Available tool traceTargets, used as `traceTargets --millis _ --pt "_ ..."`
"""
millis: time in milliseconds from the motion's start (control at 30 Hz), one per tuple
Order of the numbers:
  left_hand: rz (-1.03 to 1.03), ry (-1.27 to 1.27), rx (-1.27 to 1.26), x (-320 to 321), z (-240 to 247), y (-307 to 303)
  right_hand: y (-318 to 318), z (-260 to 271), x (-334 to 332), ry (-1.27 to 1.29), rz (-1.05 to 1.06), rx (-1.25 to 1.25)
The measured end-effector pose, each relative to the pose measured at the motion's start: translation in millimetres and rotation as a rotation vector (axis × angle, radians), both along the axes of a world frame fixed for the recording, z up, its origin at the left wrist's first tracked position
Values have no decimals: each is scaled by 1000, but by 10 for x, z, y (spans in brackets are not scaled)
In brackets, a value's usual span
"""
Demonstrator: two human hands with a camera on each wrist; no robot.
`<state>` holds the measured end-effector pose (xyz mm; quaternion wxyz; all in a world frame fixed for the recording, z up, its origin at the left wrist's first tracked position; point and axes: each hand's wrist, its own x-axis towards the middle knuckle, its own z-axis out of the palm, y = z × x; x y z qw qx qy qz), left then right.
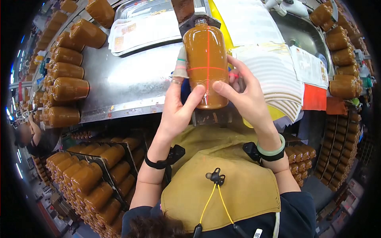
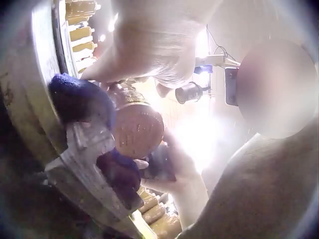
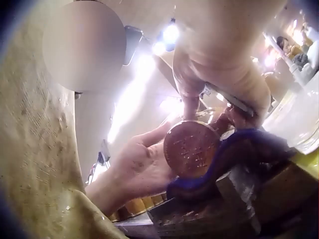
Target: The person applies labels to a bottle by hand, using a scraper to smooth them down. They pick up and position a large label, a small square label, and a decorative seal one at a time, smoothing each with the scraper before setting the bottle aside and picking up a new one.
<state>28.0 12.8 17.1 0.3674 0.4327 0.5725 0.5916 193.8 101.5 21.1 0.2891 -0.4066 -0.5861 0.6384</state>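
While btl rows (image 1: 65,89) line steel bench (image 1: 127,83), L hand (image 1: 176,111) & R hand (image 1: 246,99) grip an amber btl (image 1: 206,63).

A mustard apron (image 1: 242,190) covers a dark blue top (image 1: 298,214); black straps (image 1: 156,163) band both wrists, a green bangle (image 1: 273,150) the right, and the left hand (image 1: 178,113) wears a ring (image 1: 176,82).

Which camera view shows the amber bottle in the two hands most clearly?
The head view: the whole bottle shows from cap to base, with a red cross of light on it, gripped by the left hand and right hand. Both wrist views show only its round embossed base, seen end-on, partly blurred by glare.
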Motion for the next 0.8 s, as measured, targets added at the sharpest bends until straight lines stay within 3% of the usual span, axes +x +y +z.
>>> traceTargets --millis 33,200,633,800 --pt "-180 -77 -41 -62 -66 -14 -6 -1 -1 0 -2 0" --pt "-96 -167 24 27 -148 -4 -30 -30 -26 133 -23 -77" --pt "-89 -240 34 81 -53 50 -20 -10 48 12 10 -44" --pt "-95 -207 27 65 -67 44 -29 12 21 132 13 -100"
